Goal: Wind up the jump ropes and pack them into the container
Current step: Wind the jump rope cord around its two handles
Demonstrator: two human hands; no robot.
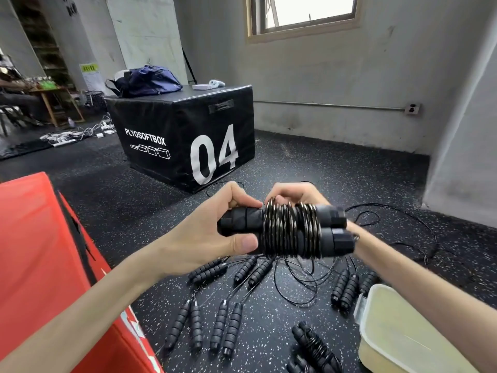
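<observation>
Jump rope (pixel 291 230) wound round paired handles, gripped by both hands, left hand (pixel 215 232), right hand (pixel 293 193), loose ropes (pixel 228 300) below, container (pixel 376 332) right

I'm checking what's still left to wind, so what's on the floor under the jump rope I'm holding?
Under the held jump rope, several unwound ropes lie on the speckled floor: paired black handles and loose tangled cord. Your hands and forearms cover part of the pile, so a full count isn't possible.

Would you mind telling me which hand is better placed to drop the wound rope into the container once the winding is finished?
Probably the right hand. The container lies at the lower right, under the right forearm, while the left hand holds the wound rope by the handles' far end.
</observation>
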